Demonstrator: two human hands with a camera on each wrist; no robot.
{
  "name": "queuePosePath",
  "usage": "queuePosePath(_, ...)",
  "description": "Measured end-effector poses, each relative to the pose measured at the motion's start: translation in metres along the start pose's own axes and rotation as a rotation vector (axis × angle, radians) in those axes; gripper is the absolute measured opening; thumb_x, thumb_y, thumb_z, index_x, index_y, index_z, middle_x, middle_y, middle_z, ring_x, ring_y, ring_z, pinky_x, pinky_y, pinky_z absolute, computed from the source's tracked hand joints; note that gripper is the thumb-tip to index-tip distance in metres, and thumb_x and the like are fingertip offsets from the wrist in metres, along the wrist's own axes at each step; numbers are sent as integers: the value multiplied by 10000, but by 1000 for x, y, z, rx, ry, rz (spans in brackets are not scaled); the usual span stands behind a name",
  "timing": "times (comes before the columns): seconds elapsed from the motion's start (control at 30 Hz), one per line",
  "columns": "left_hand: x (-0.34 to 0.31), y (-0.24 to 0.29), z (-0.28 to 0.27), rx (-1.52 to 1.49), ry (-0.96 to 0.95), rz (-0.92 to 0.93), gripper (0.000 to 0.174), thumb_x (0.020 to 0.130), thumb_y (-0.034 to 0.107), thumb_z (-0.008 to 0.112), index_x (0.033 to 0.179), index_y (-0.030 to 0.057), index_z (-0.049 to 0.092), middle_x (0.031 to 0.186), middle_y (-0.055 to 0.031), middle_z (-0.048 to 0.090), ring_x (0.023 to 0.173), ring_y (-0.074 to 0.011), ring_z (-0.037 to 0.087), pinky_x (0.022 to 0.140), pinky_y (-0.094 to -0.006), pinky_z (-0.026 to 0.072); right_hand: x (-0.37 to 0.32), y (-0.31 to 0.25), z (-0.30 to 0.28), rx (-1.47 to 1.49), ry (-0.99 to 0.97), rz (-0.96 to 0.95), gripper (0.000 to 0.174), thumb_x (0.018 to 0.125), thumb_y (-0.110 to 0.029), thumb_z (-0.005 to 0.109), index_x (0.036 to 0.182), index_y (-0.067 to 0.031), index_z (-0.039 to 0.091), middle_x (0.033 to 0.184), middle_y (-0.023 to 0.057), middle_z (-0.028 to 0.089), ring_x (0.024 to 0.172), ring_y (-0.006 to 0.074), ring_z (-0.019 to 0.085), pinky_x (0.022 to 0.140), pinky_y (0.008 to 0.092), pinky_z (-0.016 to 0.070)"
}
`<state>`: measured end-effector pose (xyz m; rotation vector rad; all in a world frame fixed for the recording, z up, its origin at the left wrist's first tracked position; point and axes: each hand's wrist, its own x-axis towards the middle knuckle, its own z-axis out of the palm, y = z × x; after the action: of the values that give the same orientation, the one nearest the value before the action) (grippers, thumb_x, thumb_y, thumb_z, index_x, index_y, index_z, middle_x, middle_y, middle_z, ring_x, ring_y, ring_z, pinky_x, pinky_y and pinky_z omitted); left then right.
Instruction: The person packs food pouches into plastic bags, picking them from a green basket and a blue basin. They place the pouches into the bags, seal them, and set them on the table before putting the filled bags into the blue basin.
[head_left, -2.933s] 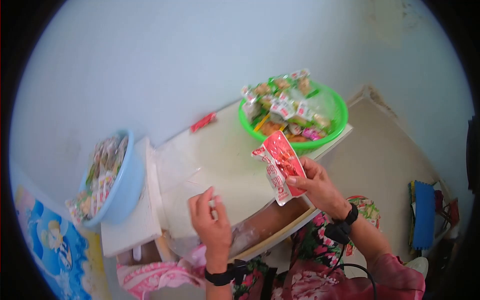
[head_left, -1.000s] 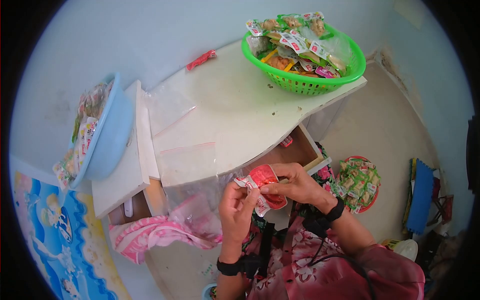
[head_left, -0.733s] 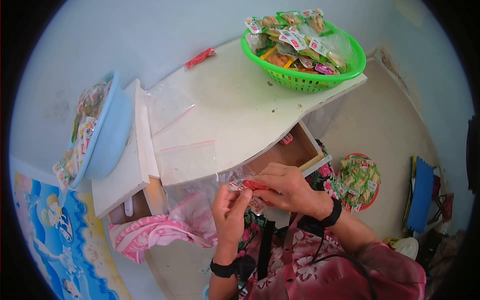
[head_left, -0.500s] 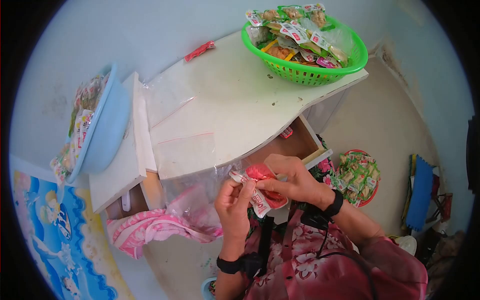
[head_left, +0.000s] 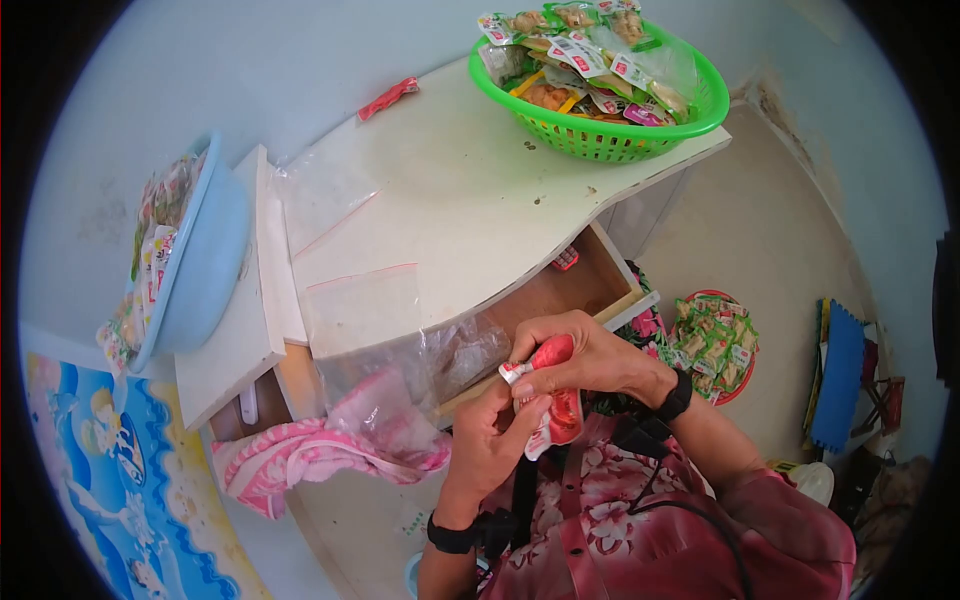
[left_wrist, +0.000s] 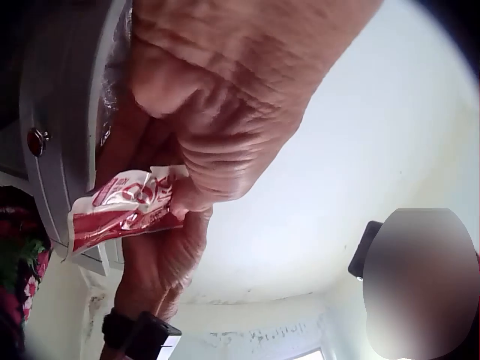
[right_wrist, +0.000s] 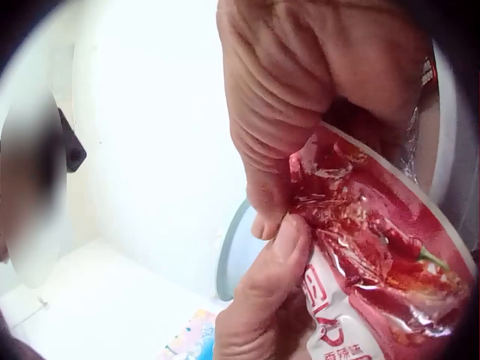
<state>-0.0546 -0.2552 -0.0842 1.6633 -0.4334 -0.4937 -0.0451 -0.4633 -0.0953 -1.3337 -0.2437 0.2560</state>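
Both hands pinch one red-and-white snack packet [head_left: 565, 412] in front of the chest, close to the pulled-out drawer. The left hand [head_left: 488, 442] has its thumb on the white printed part. The right hand [head_left: 590, 358] grips the red part, its thumb right beside the left thumb. In the right wrist view, the packet [right_wrist: 390, 255] shows a glossy red front with chilli pictured on it, bent where the thumbs meet. The left wrist view shows the packet's crumpled end [left_wrist: 124, 206] sticking out below the left hand [left_wrist: 232, 97].
A green basket [head_left: 610, 140] full of packaged snacks stands on the white desk [head_left: 450, 190]. A blue basin [head_left: 205, 270] of packets is at left. Plastic bags [head_left: 365, 300] hang over the desk edge by the open drawer [head_left: 540, 300]. A red basket [head_left: 740, 390] sits on the floor.
Earlier the right hand alone held the packet over the desk, the left hand free. The left hand has since taken hold too. The packet came toward the body and bent between the thumbs.
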Motion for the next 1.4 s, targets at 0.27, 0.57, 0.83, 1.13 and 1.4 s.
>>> queuePosePath(0.27, 0, -33, 2, 7, 136, 24, 148, 1009, 84, 674, 1114, -11, 716, 884, -2, 699, 815, -24, 603, 719, -220, 492, 0, 16, 21, -647, 280, -373, 245, 871, -143, 836, 836, -26, 623, 771, 51, 549, 726, 166, 557, 656, 349, 440)
queuePosePath(0.57, -14, -34, 3, -337, 73, 22, 158, 997, 72, 706, 1129, -11, 727, 874, 48, 672, 755, -13, 568, 658, -208, 452, -5, 16, 30, 32, 188, -89, 287, 918, -119, 832, 782, -45, 590, 758, -45, 521, 690, 29, 473, 586, 250, 351)
queuePosePath(0.83, 1, -43, 12, -200, 182, 6, 67, 1001, 75, 690, 997, 9, 701, 832, 58, 626, 732, -10, 500, 629, -215, 395, 4, 40, 26, -305, 397, -263, 255, 908, -111, 828, 797, -13, 619, 742, -6, 578, 718, 76, 512, 616, 290, 396)
queuePosePath(1.13, -1, -9, 31, -277, 249, 89, 153, 1033, 94, 686, 1145, -11, 694, 983, 24, 678, 852, -27, 577, 759, -215, 481, -9, -11, 14, -93, 351, -200, 336, 971, -187, 753, 1241, -9, 663, 1166, 52, 687, 1050, 118, 629, 934, 281, 502)
queuePosePath(1.4, 35, -7, 20, -537, 534, 175, 144, 1052, 142, 670, 1126, 18, 678, 1010, -7, 698, 851, -59, 644, 744, -251, 537, -28, 4, 12, 190, 203, 35, 523, 970, -195, 782, 1414, -6, 578, 1219, 42, 705, 1031, 111, 670, 871, 294, 573)
